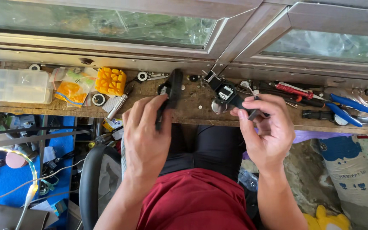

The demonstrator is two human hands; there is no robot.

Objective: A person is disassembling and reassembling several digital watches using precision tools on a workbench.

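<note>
My left hand (145,132) grips a black watch strap (173,91) that runs up onto the narrow wooden bench (192,108). A thin tool (252,94) is pinched in the fingertips of my right hand (265,130), beside a black watch (226,93) with a pale square face. That watch rests on the bench, its strap passing under my right fingers. A round metal case back (218,106) lies just left of the right hand.
A clear plastic box (13,85), an orange packet (71,89) and a yellow block (110,81) stand at the bench's left. Red-handled screwdriver (292,89) and blue-handled pliers (346,108) lie at the right. A window frame runs behind the bench.
</note>
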